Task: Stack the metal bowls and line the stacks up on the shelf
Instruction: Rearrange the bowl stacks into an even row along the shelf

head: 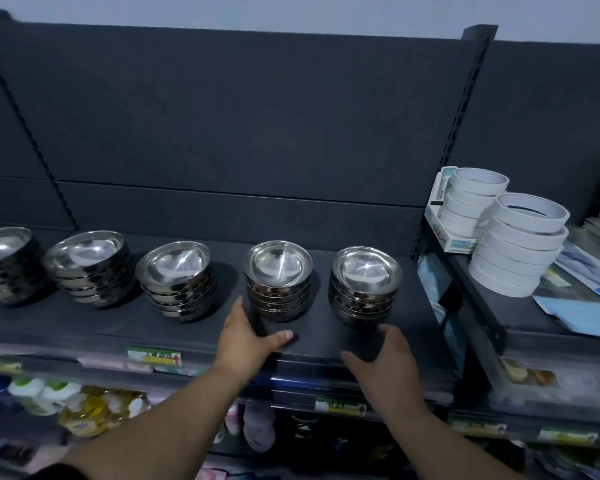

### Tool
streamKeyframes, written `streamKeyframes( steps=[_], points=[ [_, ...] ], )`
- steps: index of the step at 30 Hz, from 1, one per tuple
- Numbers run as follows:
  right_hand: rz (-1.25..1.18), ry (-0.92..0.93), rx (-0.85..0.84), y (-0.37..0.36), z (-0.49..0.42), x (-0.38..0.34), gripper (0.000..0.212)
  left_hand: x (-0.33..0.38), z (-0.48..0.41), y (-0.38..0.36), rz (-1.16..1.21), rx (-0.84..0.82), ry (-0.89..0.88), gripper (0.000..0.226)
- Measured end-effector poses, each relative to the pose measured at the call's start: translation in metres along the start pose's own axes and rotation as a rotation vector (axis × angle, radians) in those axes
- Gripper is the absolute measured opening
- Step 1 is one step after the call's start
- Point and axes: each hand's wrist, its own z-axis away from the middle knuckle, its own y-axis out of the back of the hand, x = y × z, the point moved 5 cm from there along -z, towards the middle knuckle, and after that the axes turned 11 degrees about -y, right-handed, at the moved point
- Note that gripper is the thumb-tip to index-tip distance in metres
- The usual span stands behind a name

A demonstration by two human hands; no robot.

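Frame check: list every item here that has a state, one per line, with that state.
Far-left bowl stack: nested, cut off by the frame edge.
Second bowl stack: nested, leaning.
Third bowl stack: nested, leaning.
Fourth bowl stack: nested, upright.
Fifth bowl stack: nested, upright.
Left hand: open, empty, beside the fourth stack's base.
Right hand: open, empty, in front of the fifth stack.
Tape rolls: two stacked piles.
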Motion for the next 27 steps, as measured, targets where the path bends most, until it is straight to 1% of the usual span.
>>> streamKeyframes(
  steps=[2, 4, 7, 11, 13, 15, 17, 20, 22, 24, 27],
  points=[
    [0.048, 0.051, -0.035, -0.005, 0.009, -0.009, 0.061, -0.004, 0.011, 0.009, -0.059, -0.003, -0.003, 0.112],
    [0.051, 0.09, -0.085, -0.015, 0.017, -0.023, 0.055, -0.009, 0.018, 0.024, -0.1, 0.003, -0.017, 0.106],
    [0.021, 0.139, -0.157, -0.033, 0.03, -0.049, 0.055, -0.018, 0.023, 0.054, -0.151, 0.035, -0.003, 0.098],
    [-0.022, 0.215, -0.25, -0.073, 0.048, -0.086, 0.053, -0.04, 0.032, 0.102, -0.279, 0.108, -0.006, 0.074],
    [-0.054, 0.239, -0.283, -0.096, 0.058, -0.105, 0.053, -0.054, 0.035, 0.129, -0.298, 0.145, 0.012, 0.07],
    [-0.075, 0.251, -0.308, -0.119, 0.065, -0.125, 0.063, -0.07, 0.033, 0.159, -0.301, 0.197, 0.043, 0.075],
    [-0.114, 0.217, -0.303, -0.138, 0.072, -0.143, 0.081, -0.084, 0.027, 0.192, -0.276, 0.263, 0.066, 0.08],
    [-0.191, 0.16, -0.193, -0.163, 0.078, -0.166, 0.102, -0.107, 0.01, 0.239, -0.207, 0.317, 0.068, 0.088],
    [-0.213, 0.101, -0.141, -0.179, 0.083, -0.175, 0.111, -0.124, -0.004, 0.262, -0.152, 0.297, 0.075, 0.096],
    [-0.23, 0.058, -0.096, -0.195, 0.087, -0.184, 0.117, -0.141, -0.019, 0.276, -0.106, 0.24, 0.075, 0.105],
    [-0.267, 0.047, 0.003, -0.211, 0.09, -0.195, 0.115, -0.155, -0.042, 0.284, -0.071, 0.136, 0.05, 0.114]
  ],
)
